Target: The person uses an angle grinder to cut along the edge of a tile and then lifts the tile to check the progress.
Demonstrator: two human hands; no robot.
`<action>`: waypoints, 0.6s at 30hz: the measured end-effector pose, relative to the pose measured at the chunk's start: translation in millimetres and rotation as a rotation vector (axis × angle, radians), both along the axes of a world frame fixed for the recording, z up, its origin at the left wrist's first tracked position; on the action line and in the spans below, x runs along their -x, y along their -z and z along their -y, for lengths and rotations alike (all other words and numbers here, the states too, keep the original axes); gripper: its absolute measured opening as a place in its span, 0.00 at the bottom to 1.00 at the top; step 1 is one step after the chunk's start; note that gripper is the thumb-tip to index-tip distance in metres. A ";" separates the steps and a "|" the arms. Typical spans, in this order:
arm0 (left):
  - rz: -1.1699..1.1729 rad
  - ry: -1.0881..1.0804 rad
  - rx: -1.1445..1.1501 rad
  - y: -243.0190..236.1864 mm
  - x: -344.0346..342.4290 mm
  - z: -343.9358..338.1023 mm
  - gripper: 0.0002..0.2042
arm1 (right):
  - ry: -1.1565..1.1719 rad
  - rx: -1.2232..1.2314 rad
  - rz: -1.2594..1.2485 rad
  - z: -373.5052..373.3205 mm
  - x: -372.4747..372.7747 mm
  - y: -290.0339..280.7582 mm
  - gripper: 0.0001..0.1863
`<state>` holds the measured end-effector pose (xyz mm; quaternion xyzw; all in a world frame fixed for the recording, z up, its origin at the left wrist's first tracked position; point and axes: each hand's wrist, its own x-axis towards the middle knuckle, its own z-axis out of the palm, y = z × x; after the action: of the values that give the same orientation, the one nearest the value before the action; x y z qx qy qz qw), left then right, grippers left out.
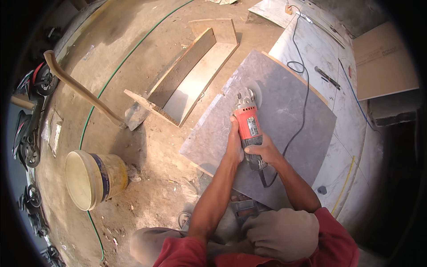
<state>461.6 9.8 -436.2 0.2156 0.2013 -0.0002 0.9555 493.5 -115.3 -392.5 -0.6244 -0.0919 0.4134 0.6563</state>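
An orange-red and black angle grinder (247, 127) is held in both my hands over a large grey tile (284, 111). My left hand (234, 142) is closed along the left side of its body, near the head. Around the black rear part wraps my right hand (266, 151). The grinder's pale disc (259, 93) is at the far end, above the tile; whether it touches the surface I cannot tell. A notch shows in the tile's far left edge. From the grinder's rear, a black cord (305, 100) loops over the tile toward the far right.
White marble-look slabs (327, 58) lie to the right, with dark pliers-like tools (328, 78) on them. A wooden trough-like frame (191, 75) rests on the dirt beyond. At left are a tipped bucket (91, 178), a wooden-handled tool (82, 89), a green hose (116, 66) and parked motorcycles (33, 111).
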 end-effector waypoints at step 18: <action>-0.242 0.056 -0.601 20.2 -36.6 -97.6 0.26 | -0.004 0.223 0.206 -97.5 -41.2 68.1 0.42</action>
<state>498.2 107.3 -456.4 0.4920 0.2985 0.0076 0.8178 534.7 -17.8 -460.6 -0.7322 -0.1134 0.3562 0.5694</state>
